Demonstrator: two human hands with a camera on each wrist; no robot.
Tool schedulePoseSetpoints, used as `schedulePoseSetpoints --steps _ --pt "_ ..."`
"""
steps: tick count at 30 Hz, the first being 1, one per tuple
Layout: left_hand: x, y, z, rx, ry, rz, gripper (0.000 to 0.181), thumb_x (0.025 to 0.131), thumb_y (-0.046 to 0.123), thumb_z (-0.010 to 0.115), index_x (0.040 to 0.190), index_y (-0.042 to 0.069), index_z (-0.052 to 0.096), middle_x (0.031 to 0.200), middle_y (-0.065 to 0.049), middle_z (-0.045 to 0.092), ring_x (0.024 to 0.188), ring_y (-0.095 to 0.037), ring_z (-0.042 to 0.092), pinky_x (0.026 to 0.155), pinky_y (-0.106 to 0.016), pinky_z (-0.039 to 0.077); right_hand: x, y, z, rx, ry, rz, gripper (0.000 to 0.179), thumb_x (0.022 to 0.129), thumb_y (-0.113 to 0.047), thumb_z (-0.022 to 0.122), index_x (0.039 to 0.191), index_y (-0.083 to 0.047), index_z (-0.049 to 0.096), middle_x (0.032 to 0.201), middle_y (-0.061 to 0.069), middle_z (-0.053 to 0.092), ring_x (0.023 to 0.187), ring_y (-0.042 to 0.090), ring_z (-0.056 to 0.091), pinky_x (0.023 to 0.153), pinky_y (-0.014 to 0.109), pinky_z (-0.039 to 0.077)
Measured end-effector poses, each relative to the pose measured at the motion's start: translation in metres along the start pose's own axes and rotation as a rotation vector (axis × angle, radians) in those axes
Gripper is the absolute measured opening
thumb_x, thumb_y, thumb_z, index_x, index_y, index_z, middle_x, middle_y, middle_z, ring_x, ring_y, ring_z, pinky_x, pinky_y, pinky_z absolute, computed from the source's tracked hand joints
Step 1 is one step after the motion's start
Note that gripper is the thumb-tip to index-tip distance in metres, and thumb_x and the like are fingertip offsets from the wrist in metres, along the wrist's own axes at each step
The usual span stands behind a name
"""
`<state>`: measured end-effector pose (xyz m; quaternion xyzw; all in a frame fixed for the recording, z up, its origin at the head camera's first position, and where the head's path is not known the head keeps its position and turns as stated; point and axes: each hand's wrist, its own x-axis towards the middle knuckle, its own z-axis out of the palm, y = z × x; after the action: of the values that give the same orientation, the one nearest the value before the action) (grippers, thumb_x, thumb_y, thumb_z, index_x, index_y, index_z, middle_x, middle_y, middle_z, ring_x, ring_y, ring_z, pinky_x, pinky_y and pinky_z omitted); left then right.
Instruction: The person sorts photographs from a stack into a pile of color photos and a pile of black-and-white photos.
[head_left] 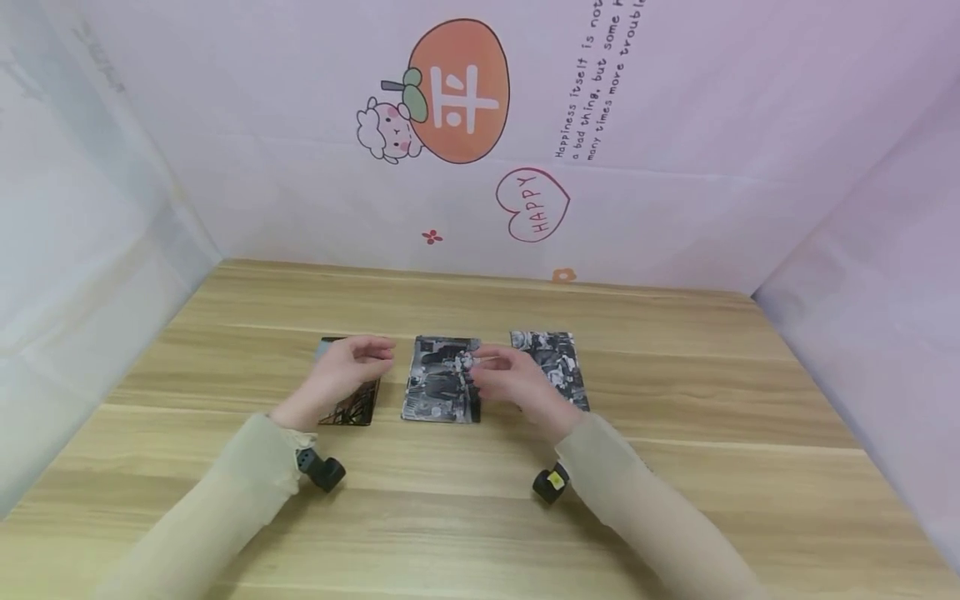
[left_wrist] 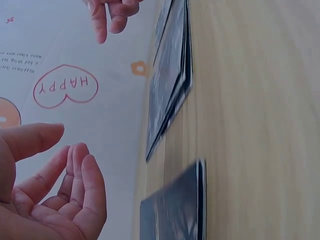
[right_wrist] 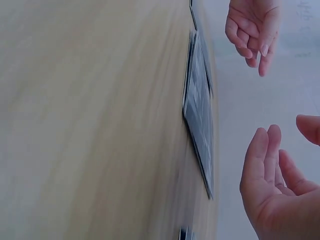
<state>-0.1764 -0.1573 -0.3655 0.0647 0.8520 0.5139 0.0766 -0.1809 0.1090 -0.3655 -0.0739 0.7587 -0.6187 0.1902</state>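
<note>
Three small stacks of printed picture cards lie in a row on the wooden table. The left stack (head_left: 363,407) is partly hidden under my left hand (head_left: 343,368), which hovers over it. In the left wrist view, the fingers of my left hand (left_wrist: 75,195) are loosely bent and the thumb is apart, with nothing between. The black-and-white middle stack (head_left: 437,385) shows several layers at its edge. My right hand (head_left: 513,382) is raised between it and the right stack (head_left: 561,360), covering part of each. Its relaxed fingers (right_wrist: 256,160) hold nothing in the right wrist view.
A white printed cloth (head_left: 300,183) with a fruit drawing and a red heart hangs behind the table (head_left: 420,517). More cloth (head_left: 885,275) hangs along the sides. Black cameras (head_left: 327,473) are strapped to both wrists.
</note>
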Motion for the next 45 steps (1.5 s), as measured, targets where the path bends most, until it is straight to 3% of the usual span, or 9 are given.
schedulePoseSetpoints --steps 12,18,26,34,45 --pt "0.014 0.018 0.045 -0.076 -0.044 0.002 0.036 0.092 0.010 0.059 0.126 0.001 0.056 0.121 -0.017 0.061 0.110 -0.028 0.058 0.090 -0.040 0.050 -0.011 0.012 -0.052 -0.037 0.081 0.037 0.048 0.093 -0.011 0.057 0.135 0.006 0.042 0.125 0.024 0.053 0.110 0.033 0.057 0.095 0.040 0.050" --pt "0.023 0.030 0.065 -0.135 -0.120 0.037 0.037 0.093 0.008 0.056 0.129 -0.002 0.053 0.125 -0.020 0.058 0.115 -0.031 0.056 0.095 -0.041 0.049 -0.018 0.017 -0.078 -0.058 0.101 0.047 0.051 0.092 -0.008 0.054 0.137 0.006 0.036 0.133 0.027 0.046 0.120 0.037 0.050 0.102 0.043 0.045" --pt "0.032 0.040 0.089 -0.126 -0.197 0.075 0.041 0.093 0.010 0.057 0.131 -0.003 0.050 0.127 -0.019 0.056 0.116 -0.031 0.055 0.095 -0.039 0.049 -0.026 0.025 -0.105 -0.095 0.131 0.054 0.053 0.095 -0.009 0.051 0.140 0.008 0.031 0.137 0.030 0.040 0.123 0.041 0.046 0.105 0.044 0.041" --pt "0.041 0.047 0.114 -0.185 -0.207 0.027 0.045 0.090 0.007 0.058 0.133 -0.002 0.048 0.132 -0.021 0.053 0.117 -0.032 0.055 0.095 -0.038 0.050 -0.030 0.030 -0.122 -0.150 0.166 0.068 0.051 0.096 -0.011 0.048 0.140 0.007 0.032 0.139 0.031 0.039 0.122 0.043 0.047 0.104 0.046 0.041" --pt "0.052 0.056 0.141 -0.189 -0.212 -0.049 0.052 0.091 0.008 0.059 0.139 -0.002 0.041 0.135 -0.024 0.049 0.122 -0.034 0.051 0.093 -0.036 0.051 -0.026 0.035 -0.127 -0.041 0.144 0.110 0.053 0.098 -0.007 0.044 0.142 0.013 0.022 0.144 0.033 0.030 0.131 0.043 0.038 0.105 0.037 0.041"
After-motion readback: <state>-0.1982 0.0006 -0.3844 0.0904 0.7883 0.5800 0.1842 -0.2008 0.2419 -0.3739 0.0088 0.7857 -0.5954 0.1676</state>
